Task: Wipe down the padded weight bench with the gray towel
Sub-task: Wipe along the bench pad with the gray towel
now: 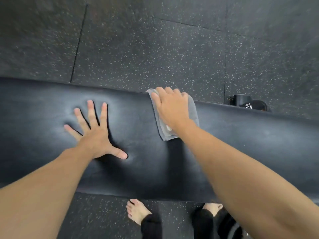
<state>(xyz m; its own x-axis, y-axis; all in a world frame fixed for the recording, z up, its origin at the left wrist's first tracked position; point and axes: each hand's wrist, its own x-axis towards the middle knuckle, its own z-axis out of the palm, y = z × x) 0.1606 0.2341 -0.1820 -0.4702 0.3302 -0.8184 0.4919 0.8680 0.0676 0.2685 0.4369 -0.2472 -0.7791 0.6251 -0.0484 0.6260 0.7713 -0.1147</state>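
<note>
The black padded weight bench runs across the view from left to right. My left hand lies flat on the pad with fingers spread wide, pressing dents into the cushion and holding nothing. My right hand presses palm-down on the folded gray towel near the bench's far edge. The towel shows around the hand, with its near end sticking out below the wrist. Most of the towel is hidden under the hand.
Dark speckled rubber floor tiles surround the bench. A black dumbbell lies on the floor beyond the bench at the right. My bare feet stand at the bench's near edge.
</note>
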